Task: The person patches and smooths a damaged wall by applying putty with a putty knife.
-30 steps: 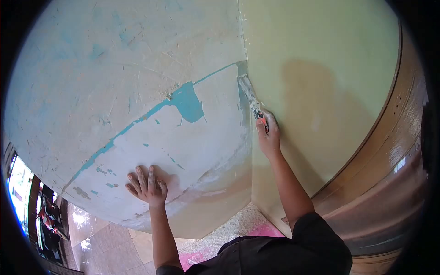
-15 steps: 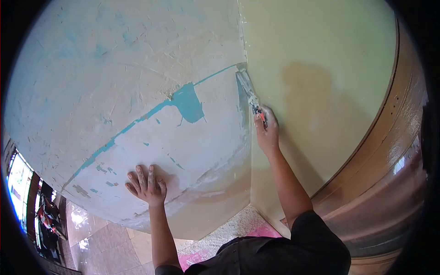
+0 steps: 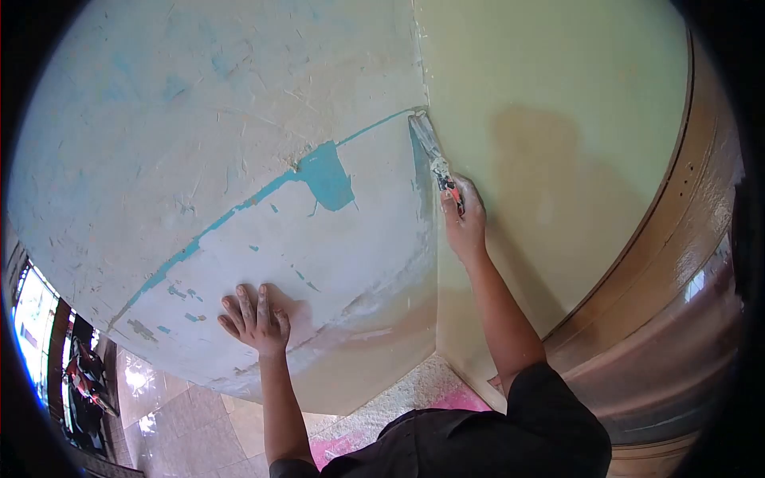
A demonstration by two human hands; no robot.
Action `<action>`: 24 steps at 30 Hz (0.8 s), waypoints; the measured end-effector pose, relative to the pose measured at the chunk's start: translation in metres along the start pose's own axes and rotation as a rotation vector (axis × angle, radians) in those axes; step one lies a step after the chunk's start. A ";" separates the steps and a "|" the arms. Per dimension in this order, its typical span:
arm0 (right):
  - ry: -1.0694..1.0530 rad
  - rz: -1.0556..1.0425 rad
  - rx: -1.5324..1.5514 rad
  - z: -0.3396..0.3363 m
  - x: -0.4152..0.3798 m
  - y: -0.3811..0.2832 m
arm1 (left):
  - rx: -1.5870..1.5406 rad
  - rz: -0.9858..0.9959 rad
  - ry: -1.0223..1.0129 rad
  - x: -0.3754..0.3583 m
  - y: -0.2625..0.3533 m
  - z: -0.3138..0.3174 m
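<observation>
scraped wall (image 3: 239,119) (teal patches (image 3: 327,179)), corner

A glossy brown wooden door frame (image 3: 677,239) is being seen at right, with pale floor tiles (image 3: 183,422) below.

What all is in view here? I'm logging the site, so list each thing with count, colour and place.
scraped wall: one, whitish with teal paint remnants, left of the corner
smooth wall: one, pale yellow-green, right of the corner
teal paint patch: one, teal, mid scraped wall
wooden frame: one, glossy brown, far right
floor: one, beige tiles, bottom left
scraper: one, putty-smeared blade, at the corner
left hand: one, flat on the scraped wall
right hand: one, gripping the scraper
</observation>
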State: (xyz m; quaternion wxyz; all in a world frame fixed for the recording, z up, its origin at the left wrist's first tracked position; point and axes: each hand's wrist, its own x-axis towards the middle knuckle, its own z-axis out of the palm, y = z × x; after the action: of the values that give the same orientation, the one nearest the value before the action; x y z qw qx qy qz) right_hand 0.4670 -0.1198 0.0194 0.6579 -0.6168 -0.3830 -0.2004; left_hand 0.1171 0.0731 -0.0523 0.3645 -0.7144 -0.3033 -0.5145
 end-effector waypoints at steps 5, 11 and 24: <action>-0.051 0.002 -0.028 -0.001 0.003 0.002 | 0.011 0.005 0.003 0.000 -0.001 0.000; 0.004 0.008 0.000 0.001 -0.001 -0.002 | 0.019 0.007 0.004 0.000 -0.001 0.001; -0.346 0.727 0.541 -0.008 -0.150 0.078 | -0.018 -0.004 0.012 0.000 -0.002 0.000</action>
State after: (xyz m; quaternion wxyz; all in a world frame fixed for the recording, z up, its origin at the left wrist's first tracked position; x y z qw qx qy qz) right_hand 0.4324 -0.1468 -0.1438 0.7489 -0.5416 -0.2848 0.2546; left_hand 0.1152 0.0746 -0.0520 0.3590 -0.7139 -0.2979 -0.5223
